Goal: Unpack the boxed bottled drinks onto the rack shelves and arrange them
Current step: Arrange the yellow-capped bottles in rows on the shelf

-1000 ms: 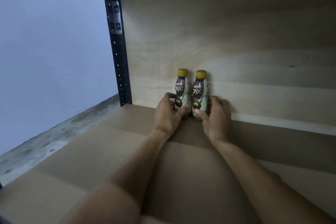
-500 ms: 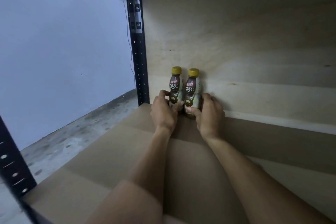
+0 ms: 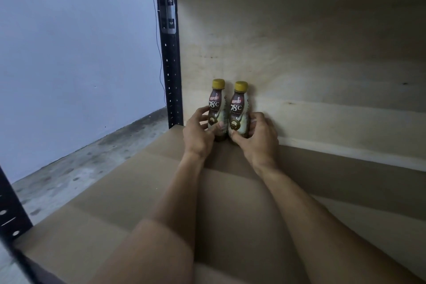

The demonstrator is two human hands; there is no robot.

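Head view, left hand (image 3: pixel 198 132) holding left bottle (image 3: pixel 216 104), right hand (image 3: pixel 258 136) right bottle (image 3: pixel 238 106), backboard (image 3: pixel 322 64) behind

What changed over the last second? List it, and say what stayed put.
The left hand and right hand slid the left bottle and right bottle leftward along the back panel, closer to the black corner post. Nothing was taken or released. Unchanged: each hand grips its bottle low; both stand upright, side by side.

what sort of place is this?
Probably a storeroom or stockroom: a black perforated steel rack post, a bare plywood back panel, a stained concrete floor. Only stock in view: left bottle, right bottle.
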